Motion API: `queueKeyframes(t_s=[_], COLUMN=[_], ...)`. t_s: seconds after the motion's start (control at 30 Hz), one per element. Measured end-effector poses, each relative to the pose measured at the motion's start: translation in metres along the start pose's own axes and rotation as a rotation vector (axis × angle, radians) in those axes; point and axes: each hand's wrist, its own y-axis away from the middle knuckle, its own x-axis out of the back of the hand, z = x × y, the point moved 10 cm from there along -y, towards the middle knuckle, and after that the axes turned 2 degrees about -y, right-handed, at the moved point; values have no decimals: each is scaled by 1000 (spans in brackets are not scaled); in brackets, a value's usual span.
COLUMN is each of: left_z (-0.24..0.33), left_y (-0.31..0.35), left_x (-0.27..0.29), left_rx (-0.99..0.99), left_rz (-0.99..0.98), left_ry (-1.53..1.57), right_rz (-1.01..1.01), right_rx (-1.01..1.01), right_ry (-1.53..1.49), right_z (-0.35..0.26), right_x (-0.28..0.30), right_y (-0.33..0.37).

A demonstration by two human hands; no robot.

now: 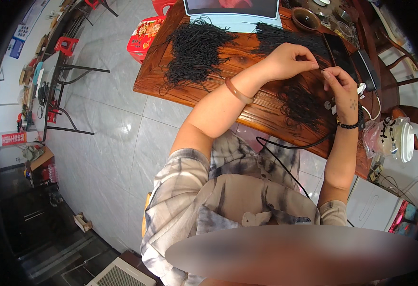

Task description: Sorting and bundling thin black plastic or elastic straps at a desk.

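My left hand [291, 61] and my right hand [342, 90] meet above the right part of the wooden table [249, 97], fingertips almost touching. Both are pinched closed on a thin black cord [321, 68], of which only a short dark bit shows between them. Below the hands lies a loose tangle of black cords [300, 108]. A bigger heap of black cords [194, 52] covers the table's left side. Behind my left hand, another bundle of black cords [285, 39] lies with its strands roughly side by side.
A tablet [232, 26] on a light blue stand is at the far edge, beside a brown bowl [305, 19]. A dark phone [338, 55] and a black box [365, 70] with a white cable are at right. A plastic bag [380, 138] sits by the right edge. A black cable [285, 167] crosses my lap.
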Motion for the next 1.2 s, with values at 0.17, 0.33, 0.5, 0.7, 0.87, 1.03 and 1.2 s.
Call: queueKeyframes(t_s=[0.17,0.33,0.5,0.7,0.87,1.03,1.2], left_z=[0,35,48,44,42,46,43], left_y=[0,14,19,20,18,14,11], left_x=[0,-23,-14,-37,-18,-18,-9], left_rx=[-13,-455,-553,-642,-633,-556,-440], left_rz=[69,96,195,103,123,121,192], left_ry=[46,-347,-720,-867,-564,-565,-506], right_rz=[-226,115,209,61,90,28,-145], right_rx=[-188,-42,493,356,233,103,-90], right_ry=[-741,-549,442,709,437,235,-407], right_z=[26,22,-39,-14,1,14,37], right_x=[-24,-7,-9,-8,-2,-2,-18], right_y=[1,0,7,2,-5,-7,-9])
